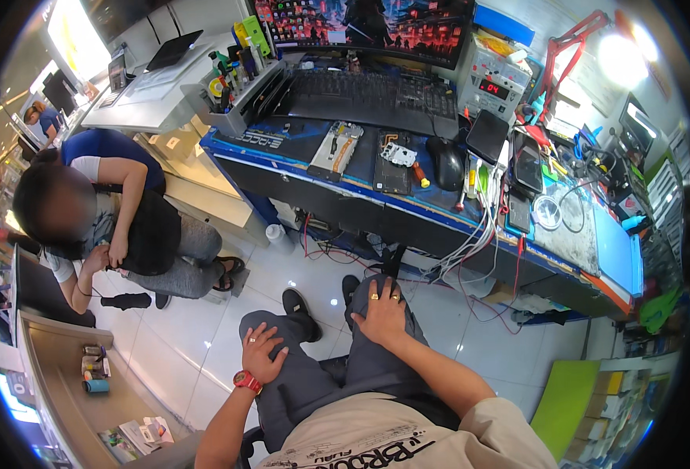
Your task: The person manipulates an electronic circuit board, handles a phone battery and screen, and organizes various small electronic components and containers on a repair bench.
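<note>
My left hand lies flat on my left thigh, fingers spread and holding nothing. A red wristwatch is on that wrist. On my right knee rests my right hand, palm down, with its fingers apart and rings on them. Both hands are away from the workbench. On its blue mat sits an opened phone body with a metallic inside. Beside it is a dark phone part with a silvery piece on top. A small screwdriver with an orange handle lies next to the black mouse.
Behind the phones are a keyboard and a monitor. A bench power supply stands right of them. White and red cables hang over the bench edge. A seated person is at the left, near a tool holder.
</note>
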Available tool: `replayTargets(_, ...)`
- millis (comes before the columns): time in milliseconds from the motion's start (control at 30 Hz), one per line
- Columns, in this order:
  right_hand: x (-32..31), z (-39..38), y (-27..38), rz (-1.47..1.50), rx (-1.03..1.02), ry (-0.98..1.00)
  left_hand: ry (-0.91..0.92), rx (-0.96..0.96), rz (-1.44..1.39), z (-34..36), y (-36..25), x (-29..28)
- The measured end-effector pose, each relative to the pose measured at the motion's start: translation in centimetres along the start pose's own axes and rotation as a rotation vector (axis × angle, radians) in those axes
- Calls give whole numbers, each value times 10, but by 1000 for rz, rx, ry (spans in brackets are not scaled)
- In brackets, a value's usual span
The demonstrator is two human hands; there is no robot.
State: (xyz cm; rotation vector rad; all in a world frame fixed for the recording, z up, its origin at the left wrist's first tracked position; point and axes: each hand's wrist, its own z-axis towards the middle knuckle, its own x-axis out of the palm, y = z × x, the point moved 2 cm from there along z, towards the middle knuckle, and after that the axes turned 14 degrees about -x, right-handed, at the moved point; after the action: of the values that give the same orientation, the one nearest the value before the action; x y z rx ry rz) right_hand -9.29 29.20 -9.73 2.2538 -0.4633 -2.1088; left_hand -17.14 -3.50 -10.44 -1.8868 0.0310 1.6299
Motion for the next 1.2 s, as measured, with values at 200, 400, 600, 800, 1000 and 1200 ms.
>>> replayTargets(200, -4, -12, -5, -9, -42, -190, 6, -1, -23, -8, -7, 8)
replayTargets(400, -151, 99, 25, 20, -573, -935, 25, 3, -36, -1, -11, 5)
replayTargets(600, -175, 184, 11, -254, -499, -964, 17, 2, -17, 0, -9, 3)
replayTargets(800, -190, 183, 7, -215, -569, -1127, -21, 2, -5, 3, -9, 1)
replayTargets(1000, -237, 103, 29, 96, -731, -1157, -233, 70, -123, 23, -116, -73)
replayTargets(1200, -165, -35, 25, 867, -649, -654, -288, 258, -322, 21, -213, -123)
